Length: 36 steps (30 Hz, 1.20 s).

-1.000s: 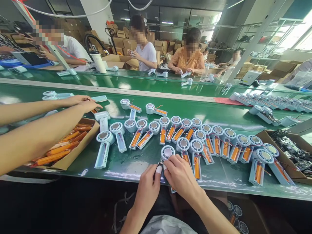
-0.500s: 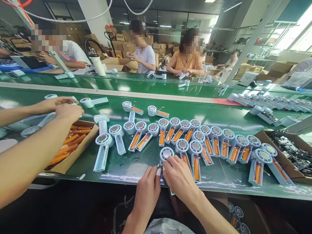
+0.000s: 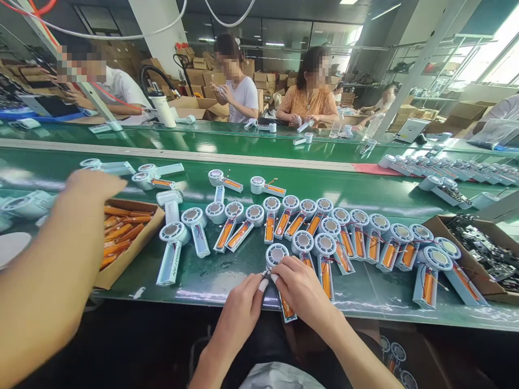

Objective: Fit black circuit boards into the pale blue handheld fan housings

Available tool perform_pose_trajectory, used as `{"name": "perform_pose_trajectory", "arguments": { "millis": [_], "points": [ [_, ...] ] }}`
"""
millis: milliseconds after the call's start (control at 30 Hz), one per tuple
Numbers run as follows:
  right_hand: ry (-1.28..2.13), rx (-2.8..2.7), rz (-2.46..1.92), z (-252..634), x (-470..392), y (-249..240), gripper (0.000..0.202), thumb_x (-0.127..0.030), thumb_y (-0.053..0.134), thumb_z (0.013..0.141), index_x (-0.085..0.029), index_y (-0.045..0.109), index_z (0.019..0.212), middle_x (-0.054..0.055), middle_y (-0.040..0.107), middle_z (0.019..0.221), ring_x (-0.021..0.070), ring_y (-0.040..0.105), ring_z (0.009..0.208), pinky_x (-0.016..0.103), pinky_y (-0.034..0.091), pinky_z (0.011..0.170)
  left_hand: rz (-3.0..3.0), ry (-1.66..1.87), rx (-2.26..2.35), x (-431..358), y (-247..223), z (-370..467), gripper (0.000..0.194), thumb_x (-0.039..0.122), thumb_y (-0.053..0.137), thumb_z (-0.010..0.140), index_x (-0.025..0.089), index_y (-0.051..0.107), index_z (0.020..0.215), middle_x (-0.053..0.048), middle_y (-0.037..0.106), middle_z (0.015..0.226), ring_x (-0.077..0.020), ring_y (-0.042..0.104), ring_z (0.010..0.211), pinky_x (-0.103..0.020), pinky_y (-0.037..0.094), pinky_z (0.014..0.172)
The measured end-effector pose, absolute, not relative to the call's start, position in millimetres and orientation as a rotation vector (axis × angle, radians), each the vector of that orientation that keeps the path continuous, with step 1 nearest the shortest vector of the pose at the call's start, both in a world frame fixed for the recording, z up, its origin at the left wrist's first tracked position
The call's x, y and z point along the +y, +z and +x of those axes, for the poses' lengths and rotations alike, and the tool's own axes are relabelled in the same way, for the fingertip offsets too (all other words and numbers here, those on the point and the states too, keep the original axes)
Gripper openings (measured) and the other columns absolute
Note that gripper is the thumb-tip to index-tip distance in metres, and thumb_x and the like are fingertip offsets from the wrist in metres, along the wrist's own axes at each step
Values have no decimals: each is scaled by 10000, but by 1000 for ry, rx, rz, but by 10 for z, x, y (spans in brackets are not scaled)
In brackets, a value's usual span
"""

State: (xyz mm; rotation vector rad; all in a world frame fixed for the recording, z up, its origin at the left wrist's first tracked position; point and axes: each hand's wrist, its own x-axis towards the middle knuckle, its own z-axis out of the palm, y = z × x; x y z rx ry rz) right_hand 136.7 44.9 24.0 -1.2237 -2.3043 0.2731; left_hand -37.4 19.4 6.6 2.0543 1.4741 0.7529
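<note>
White fan (image 3: 277,254), handle (image 3: 288,312) nearward, slanting (slightly) right

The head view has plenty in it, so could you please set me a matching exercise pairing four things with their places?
1. Fan being handled
2. Orange packs
3. Dark parts
4. White tumbler

A. In the open box at the right
B. Beyond the pale strip
C. Partly behind the person's right hand
D. In the open box at the left

Pairs: 1-C, 2-D, 3-A, 4-B
</note>
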Motion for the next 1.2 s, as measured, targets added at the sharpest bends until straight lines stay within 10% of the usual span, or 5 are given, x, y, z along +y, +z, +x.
{"name": "perform_pose_trajectory", "arguments": {
  "millis": [600,900,1200],
  "points": [
    [478,-2123,-1147,1597,446,303,188,-160,533,971,-220,669,1086,64,693,1032,204,642,909,312,526,802,1995,765,1406,230,55,-424,317,251,357,973,234,664,1050,-76,742,955,-243,713,917,-310,519,770],
    [653,-1991,-1704,1788,170,332,300,-273,497,978,-198,627,1238,14,739,810,213,671,684,294,451,614,1643,928,1634,91,-53,-343,401,453,361,972,200,590,1182,-105,777,986,-258,748,901,-368,567,782],
    [724,-1741,-1403,1564,310,330,229,-210,502,941,-232,725,988,22,765,946,191,704,859,272,501,783,1647,970,1613,108,-38,-376,345,458,415,967,231,616,1131,-107,738,1149,-263,708,1049,-397,548,881]
  ]
}}
